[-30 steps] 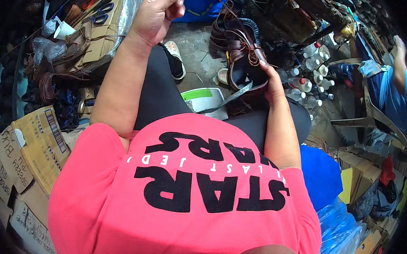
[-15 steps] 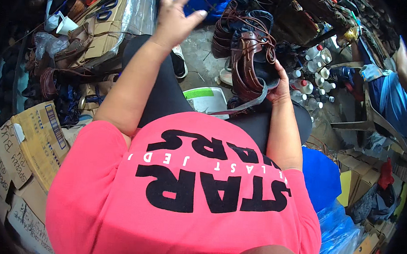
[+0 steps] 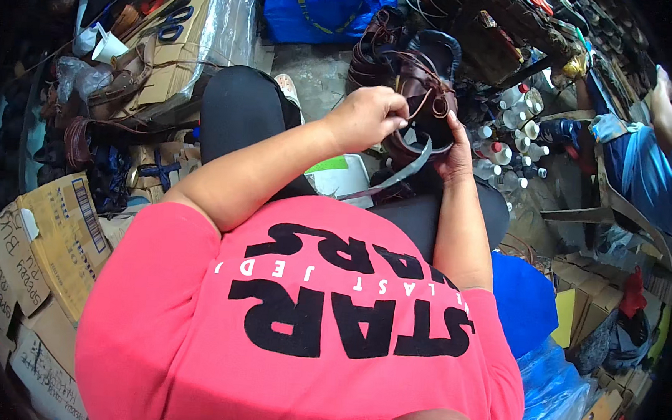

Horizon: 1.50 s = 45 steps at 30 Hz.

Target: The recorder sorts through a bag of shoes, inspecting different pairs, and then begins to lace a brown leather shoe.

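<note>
A brown leather lace-up shoe (image 3: 420,75) is held over my lap, its dark lining showing. My right hand (image 3: 455,154) grips it from the right side, thumb along the edge. My left hand (image 3: 368,118) is beside the shoe's left edge, fingers pinched together close to a loose leather lace (image 3: 439,101); whatever is between the fingertips is too small to make out. A grey strip (image 3: 409,168) hangs from the shoe's near end toward my lap. Another brown laced shoe (image 3: 372,52) is just beyond it, partly hidden.
A white container (image 3: 343,181) with a green patch sits between my legs. Several plastic bottles (image 3: 510,136) stand at the right. A blue bag (image 3: 317,12) is ahead, cardboard (image 3: 181,35) with scissors (image 3: 170,24) at left. Another person's arm (image 3: 664,111) shows at far right.
My left hand has come down from high ahead to the shoe, its spread fingers now pinched. The shoe has turned in my right hand, showing more of its opening.
</note>
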Motion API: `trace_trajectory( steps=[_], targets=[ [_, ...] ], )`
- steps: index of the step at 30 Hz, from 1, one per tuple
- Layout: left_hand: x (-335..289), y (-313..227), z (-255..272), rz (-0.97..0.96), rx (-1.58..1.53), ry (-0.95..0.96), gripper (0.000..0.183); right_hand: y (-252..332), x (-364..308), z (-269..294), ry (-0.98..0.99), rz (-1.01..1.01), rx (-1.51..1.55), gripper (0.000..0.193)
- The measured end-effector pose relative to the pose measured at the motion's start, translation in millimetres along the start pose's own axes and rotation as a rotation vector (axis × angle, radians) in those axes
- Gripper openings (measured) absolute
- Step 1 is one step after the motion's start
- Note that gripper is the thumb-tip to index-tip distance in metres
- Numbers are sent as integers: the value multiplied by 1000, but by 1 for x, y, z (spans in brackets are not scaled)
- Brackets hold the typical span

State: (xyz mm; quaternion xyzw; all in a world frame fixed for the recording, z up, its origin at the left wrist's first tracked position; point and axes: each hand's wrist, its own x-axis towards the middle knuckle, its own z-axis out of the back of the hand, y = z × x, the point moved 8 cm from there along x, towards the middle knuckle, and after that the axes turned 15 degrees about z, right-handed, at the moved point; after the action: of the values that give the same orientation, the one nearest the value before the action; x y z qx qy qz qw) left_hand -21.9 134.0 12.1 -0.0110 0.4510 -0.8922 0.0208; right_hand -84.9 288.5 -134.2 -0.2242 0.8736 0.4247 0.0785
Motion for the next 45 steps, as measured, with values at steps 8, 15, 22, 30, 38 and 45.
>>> trace_trajectory(
  steps=[8,15,22,30,38,45],
  targets=[
    [-29,-12,9,34,-101,151,11,26,9,7,-91,170,140,51],
    [-27,19,62,324,-319,111,8,33,18,27,-103,266,33,45],
    [-42,26,73,368,-477,181,8,58,10,3,-17,596,-356,51],
    [-58,-12,43,311,-414,433,12,57,8,-1,19,587,-372,54],
    [-63,-54,11,-56,-238,537,17,59,4,-12,87,592,-411,61],
    [-65,-53,1,27,-226,635,18,61,3,-1,-5,776,-732,88]
  ],
)
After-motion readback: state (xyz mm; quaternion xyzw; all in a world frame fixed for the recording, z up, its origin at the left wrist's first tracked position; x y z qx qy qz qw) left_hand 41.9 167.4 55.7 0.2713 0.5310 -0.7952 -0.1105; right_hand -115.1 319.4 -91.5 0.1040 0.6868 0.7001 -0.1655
